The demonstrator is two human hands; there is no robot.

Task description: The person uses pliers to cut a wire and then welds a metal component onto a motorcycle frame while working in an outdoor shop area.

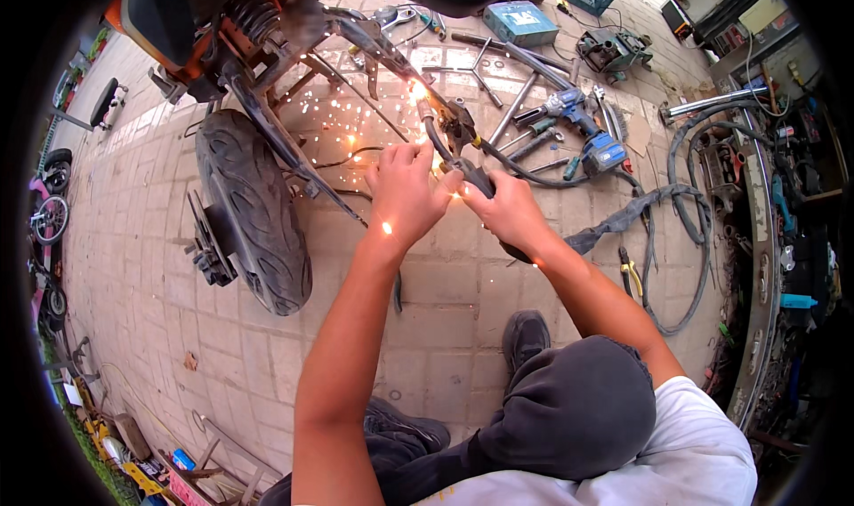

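Observation:
My right hand (511, 208) is closed round the dark handle of a welding torch (479, 178). The fingers of my left hand (405, 186) are curled in against the torch beside its bent neck. The copper-coloured nozzle points up at a dark metal frame bar (378, 48) of a motorbike, where a bright glow burns at the tip. Sparks spray left and down, and bright specks show over my left wrist and right forearm. Just right of the nozzle, a clamp (463, 130) sits at the bar's end. The motorbike's rear wheel (253, 212) stands left of my hands.
A blue cordless impact wrench (569, 110), spanners and a wire brush (614, 119) lie ahead right. Farther off stands a teal toolbox (520, 23). Thick cable (685, 208) loops on the paving near yellow-handled pliers (630, 275). A cluttered workbench edge (761, 266) runs along the right.

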